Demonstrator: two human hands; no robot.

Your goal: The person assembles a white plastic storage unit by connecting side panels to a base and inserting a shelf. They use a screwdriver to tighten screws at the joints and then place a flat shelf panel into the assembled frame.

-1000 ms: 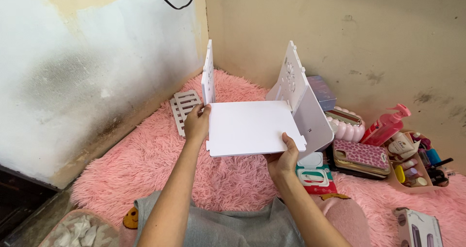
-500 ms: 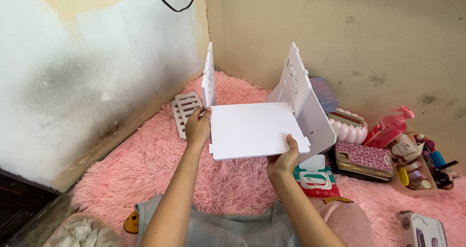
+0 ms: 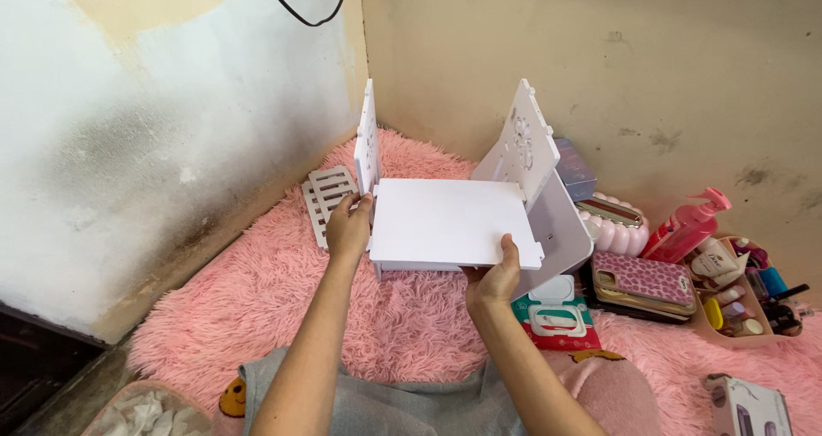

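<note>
Pink rug (image 3: 257, 299) under white shelf (image 3: 449, 222) (half-assembled)

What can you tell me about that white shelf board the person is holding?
The white board is a flat, plain rectangle, smooth and matte, like painted wood or foam board. It is held roughly level above the pink rug, between two upright white side panels, the right one leaning outward. The left hand grips its left edge by the left panel; the right hand holds its near edge, thumb on top. A small tab sticks out at its near right corner.
</note>
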